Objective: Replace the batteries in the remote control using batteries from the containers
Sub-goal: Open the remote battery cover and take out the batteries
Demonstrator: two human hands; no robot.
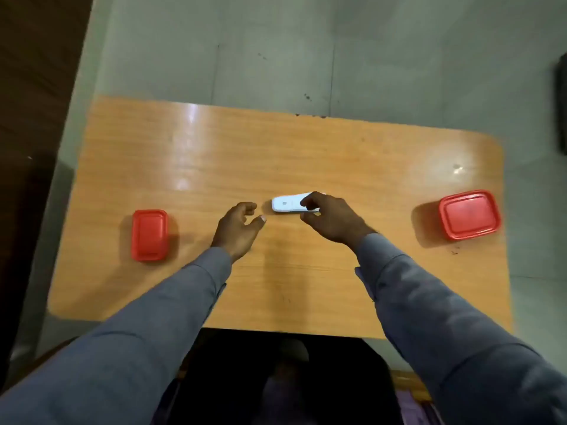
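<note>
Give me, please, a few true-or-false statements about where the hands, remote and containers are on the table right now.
1. The right hand grips the white remote. True.
2. The left hand holds a battery. False: it holds nothing, fingers loosely curled beside the remote.
3. Both red containers, the left container and the right container, have lids on. True.
4. The remote lies inside a container. False: it lies on the wooden table, between them.

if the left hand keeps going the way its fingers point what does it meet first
Most likely the white remote: the left hand points up and to the right at its near end, a small gap away. The right hand pinches the far end. Height above the table is unclear.
</note>
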